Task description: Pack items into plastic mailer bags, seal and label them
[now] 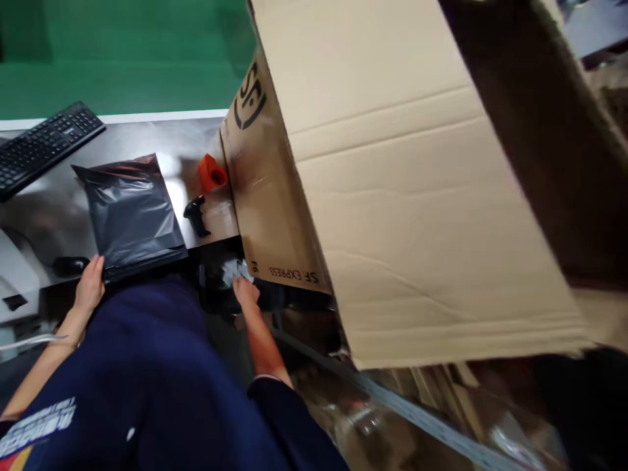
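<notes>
Far left, a black computer keyboard (46, 144) lies on the grey table (127, 134). The left hand (89, 284) rests open, fingers flat, on the near corner of a black plastic mailer bag (131, 216), which lies flat and appears sealed. An orange tape dispenser (211, 174) and a black handheld scanner (196, 216) follow. The right hand (245, 291) pinches a small crumpled pale scrap (234, 271), blurred, below the table edge. A large brown cardboard box (392, 196) fills the right; its far side is cut off.
</notes>
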Demonstrator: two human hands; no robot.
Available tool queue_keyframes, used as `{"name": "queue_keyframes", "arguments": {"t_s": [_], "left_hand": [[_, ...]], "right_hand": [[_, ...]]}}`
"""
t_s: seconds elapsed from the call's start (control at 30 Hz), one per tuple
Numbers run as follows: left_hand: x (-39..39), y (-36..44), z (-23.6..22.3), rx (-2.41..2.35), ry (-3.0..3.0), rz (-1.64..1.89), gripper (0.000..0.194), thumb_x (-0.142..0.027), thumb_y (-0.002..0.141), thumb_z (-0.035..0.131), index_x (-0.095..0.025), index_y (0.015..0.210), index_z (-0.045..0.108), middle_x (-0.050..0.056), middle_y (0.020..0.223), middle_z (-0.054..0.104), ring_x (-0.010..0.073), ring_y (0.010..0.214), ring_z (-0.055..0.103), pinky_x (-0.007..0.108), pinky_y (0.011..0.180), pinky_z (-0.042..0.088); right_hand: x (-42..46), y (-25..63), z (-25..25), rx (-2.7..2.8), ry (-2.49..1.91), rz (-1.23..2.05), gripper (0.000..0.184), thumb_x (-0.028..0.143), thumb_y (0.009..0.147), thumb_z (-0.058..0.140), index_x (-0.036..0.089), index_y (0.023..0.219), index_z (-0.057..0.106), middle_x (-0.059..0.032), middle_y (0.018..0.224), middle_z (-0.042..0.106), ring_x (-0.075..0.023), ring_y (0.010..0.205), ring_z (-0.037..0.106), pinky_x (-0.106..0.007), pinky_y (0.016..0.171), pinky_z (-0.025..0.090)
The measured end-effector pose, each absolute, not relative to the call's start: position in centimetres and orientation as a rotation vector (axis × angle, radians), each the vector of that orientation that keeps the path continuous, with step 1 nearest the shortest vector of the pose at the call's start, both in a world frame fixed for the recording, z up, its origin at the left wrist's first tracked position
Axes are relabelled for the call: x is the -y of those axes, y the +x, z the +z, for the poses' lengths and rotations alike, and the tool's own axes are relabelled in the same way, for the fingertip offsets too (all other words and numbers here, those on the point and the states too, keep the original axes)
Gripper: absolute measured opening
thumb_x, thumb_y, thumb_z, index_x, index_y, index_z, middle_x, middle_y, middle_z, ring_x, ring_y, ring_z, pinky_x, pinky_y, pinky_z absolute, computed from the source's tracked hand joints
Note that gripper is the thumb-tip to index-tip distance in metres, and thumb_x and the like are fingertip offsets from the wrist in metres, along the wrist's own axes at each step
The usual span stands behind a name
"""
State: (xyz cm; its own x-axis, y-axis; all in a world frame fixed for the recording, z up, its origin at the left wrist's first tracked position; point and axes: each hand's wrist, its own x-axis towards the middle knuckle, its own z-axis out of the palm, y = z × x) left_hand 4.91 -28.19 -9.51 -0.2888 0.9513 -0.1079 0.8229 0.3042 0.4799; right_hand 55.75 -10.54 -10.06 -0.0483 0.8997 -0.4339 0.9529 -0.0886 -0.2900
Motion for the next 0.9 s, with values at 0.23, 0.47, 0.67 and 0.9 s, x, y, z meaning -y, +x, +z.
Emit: {"name": "queue_keyframes", "arguments": {"t_s": [0.23,0.47,0.67,0.9], "left_hand": [[25.7,3.4,-11.0,-1.95,1.829,0.263,0.075,0.0,0.088,0.031,-0.009,0.162,0.039,0.023,0.171,0.033,0.0331,0.163,0.024,0.061,0.129,0.033],[26.4,0.9,-11.6,-1.943,1.826,0.176,0.064,-0.007,0.099,0.026,-0.017,0.154,0.055,0.017,0.164,0.048,0.0308,0.157,0.04,0.057,0.128,0.035],[28.5,0.1,-9.7,-1.791,1.8,0.119,0.072,-0.003,0.081,0.048,-0.019,0.15,0.061,0.014,0.161,0.053,0.0284,0.154,0.045,0.051,0.129,0.034],[27.7,0.3,-6.1,-1.797,1.174,0.574,0.034,-0.034,0.081,0.057,-0.02,0.098,0.083,0.008,0.101,0.084,0.0284,0.097,0.076,0.038,0.091,0.059]], "right_hand": [[5.2,43.2,-11.9,-2.766,0.919,-0.677,0.082,0.022,0.089,0.063,0.01,0.166,0.033,-0.0177,0.175,0.026,-0.0351,0.164,0.019,-0.058,0.135,0.005],[-1.5,37.2,-12.1,-2.8,0.442,-0.676,0.098,0.002,0.075,0.061,0.016,0.167,0.03,-0.0126,0.175,0.025,-0.0314,0.164,0.023,-0.056,0.135,0.004],[1.0,38.5,-12.6,-2.777,0.413,-0.856,0.071,0.007,0.087,0.048,0.017,0.157,0.052,-0.0118,0.166,0.044,-0.0295,0.16,0.033,-0.057,0.134,0.013],[2.2,39.6,-11.2,-2.478,1.126,-1.899,0.037,0.036,0.092,0.055,0.02,0.11,0.083,-0.013,0.115,0.081,-0.0298,0.111,0.074,-0.05,0.104,0.057]]}}
